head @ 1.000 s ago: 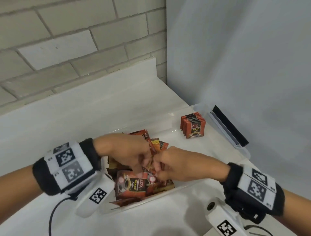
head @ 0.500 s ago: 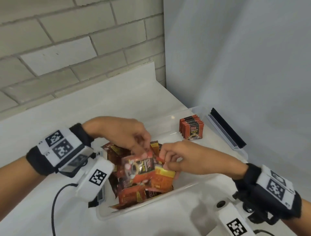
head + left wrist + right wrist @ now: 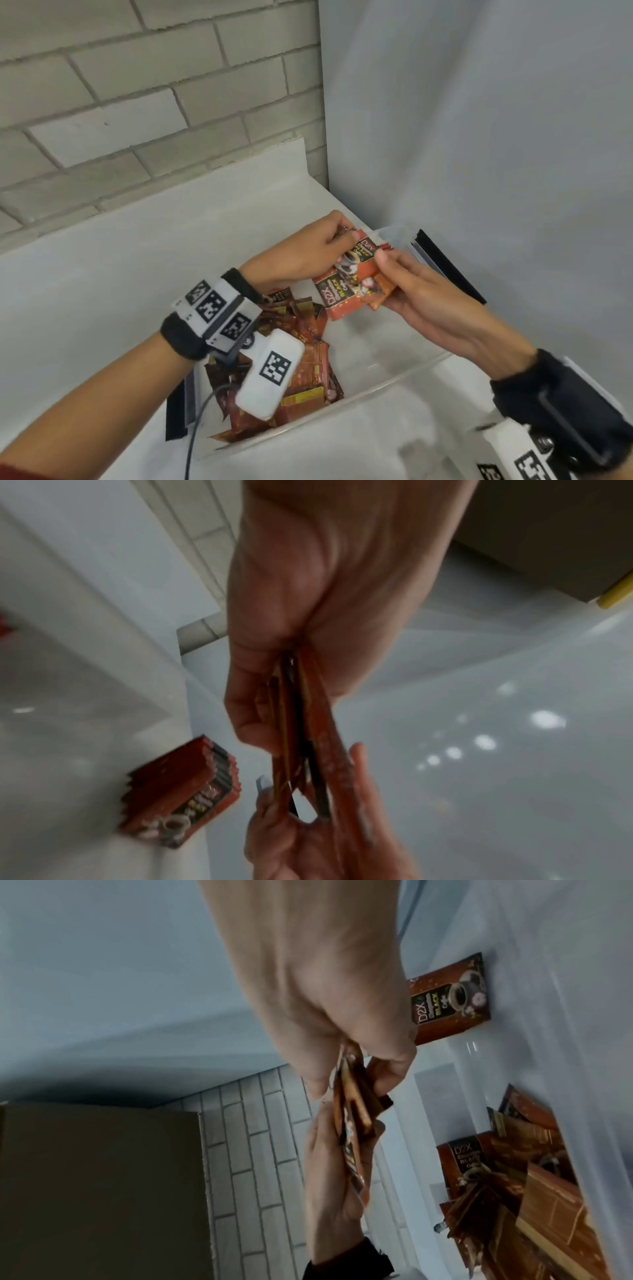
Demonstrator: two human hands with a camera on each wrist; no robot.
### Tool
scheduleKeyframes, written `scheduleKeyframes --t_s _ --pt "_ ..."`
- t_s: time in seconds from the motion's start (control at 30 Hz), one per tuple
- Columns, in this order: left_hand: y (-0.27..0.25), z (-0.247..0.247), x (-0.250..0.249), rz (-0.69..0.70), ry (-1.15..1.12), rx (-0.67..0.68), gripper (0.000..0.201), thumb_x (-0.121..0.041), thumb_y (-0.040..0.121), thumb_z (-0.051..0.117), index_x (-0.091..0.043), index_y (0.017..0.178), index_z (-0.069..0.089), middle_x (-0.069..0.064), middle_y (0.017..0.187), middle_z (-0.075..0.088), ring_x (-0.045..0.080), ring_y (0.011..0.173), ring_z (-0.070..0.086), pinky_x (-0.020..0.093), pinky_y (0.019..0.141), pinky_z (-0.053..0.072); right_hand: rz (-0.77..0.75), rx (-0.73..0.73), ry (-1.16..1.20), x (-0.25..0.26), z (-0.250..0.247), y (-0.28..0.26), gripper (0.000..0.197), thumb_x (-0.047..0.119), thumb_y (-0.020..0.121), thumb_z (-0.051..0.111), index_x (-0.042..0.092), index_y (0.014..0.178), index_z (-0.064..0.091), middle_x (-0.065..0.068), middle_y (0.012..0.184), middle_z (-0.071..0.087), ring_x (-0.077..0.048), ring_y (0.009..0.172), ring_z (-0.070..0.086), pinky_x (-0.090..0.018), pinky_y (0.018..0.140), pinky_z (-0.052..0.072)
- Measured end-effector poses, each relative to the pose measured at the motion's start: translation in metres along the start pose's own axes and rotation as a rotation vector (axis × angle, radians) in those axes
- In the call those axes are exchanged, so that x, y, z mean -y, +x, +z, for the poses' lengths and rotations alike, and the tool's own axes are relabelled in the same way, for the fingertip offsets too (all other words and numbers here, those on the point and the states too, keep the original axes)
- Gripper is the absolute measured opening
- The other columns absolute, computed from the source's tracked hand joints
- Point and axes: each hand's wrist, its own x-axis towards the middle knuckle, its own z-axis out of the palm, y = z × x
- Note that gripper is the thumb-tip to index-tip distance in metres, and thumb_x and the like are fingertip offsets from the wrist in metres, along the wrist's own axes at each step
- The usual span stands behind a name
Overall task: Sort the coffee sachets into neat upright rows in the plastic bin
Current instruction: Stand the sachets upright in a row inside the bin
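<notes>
Both hands hold a small bundle of red-orange coffee sachets (image 3: 349, 281) above the far right part of the clear plastic bin (image 3: 383, 385). My left hand (image 3: 337, 240) pinches the bundle's top edge. From the right, my right hand (image 3: 394, 281) grips its lower side, thumb on the front sachet. The left wrist view shows the sachets (image 3: 301, 737) edge-on between the fingers. A short upright row of sachets (image 3: 181, 791) stands at the bin's far end, also seen as the row (image 3: 448, 999). Loose sachets (image 3: 308, 359) lie jumbled at the bin's near left.
The bin sits on a white counter (image 3: 102, 274) in a corner, brick wall behind and a plain grey wall on the right. A black-edged strip (image 3: 445, 270) runs along the bin's right end, another black strip (image 3: 174, 414) at its left end. The bin's middle floor (image 3: 370, 342) is bare.
The hands have lifted a few sachets out of the loose pile and carried them up and to the right, towards the upright row. The view has tilted with them.
</notes>
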Motion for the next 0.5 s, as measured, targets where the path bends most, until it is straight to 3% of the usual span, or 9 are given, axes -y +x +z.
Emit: scheduleKeyframes --t_s 0.1,0.23,0.33,0.4,0.5 --pt "0.004 0.021 0.001 -0.025 -0.151 -0.07 0.022 -0.031 0.1 0.045 -0.012 0.111 0.049 0.01 0.1 0.064 0.02 0.084 0.066 0.04 0.08 0.055 -0.025 -0.03 0.062 0.0 -0.003 -0.001 0.035 0.031 0.081 0.064 0.019 0.11 0.049 -0.008 0.104 0.073 -0.018 0.095 0.069 -0.033 0.084 0.055" --pt "0.009 0.027 0.002 -0.163 -0.598 -0.046 0.033 -0.027 0.094 0.057 -0.008 0.119 0.046 0.018 0.12 0.059 0.022 0.091 0.065 0.037 0.083 0.055 -0.146 -0.103 0.06 0.003 -0.009 0.001 0.034 0.009 0.086 0.063 0.015 0.117 0.049 -0.009 0.102 0.07 -0.018 0.089 0.071 -0.028 0.071 0.057" --pt "0.009 0.024 0.007 -0.219 -0.753 0.153 0.048 -0.03 0.087 0.066 -0.01 0.127 0.049 0.017 0.125 0.061 0.03 0.11 0.062 0.05 0.097 0.048 -0.231 -0.113 -0.028 0.003 -0.01 0.003 0.038 0.002 0.09 0.059 0.017 0.123 0.049 -0.006 0.099 0.072 -0.02 0.089 0.07 -0.031 0.073 0.058" --pt "0.004 0.027 0.008 -0.222 -0.813 0.32 0.042 -0.032 0.089 0.06 -0.012 0.125 0.055 0.015 0.121 0.064 0.029 0.107 0.062 0.049 0.097 0.048 -0.272 -0.107 -0.087 0.004 -0.009 0.004 0.043 -0.001 0.09 0.059 0.022 0.125 0.049 -0.005 0.101 0.072 -0.021 0.09 0.07 -0.034 0.076 0.059" --pt "-0.001 0.033 0.012 -0.215 -0.94 0.452 0.039 -0.032 0.092 0.051 -0.011 0.124 0.056 0.021 0.118 0.063 0.034 0.1 0.064 0.054 0.09 0.048 -0.312 -0.13 -0.159 0.002 -0.008 0.005 0.046 -0.003 0.091 0.055 0.026 0.126 0.047 0.007 0.095 0.073 -0.015 0.084 0.071 -0.028 0.066 0.057"
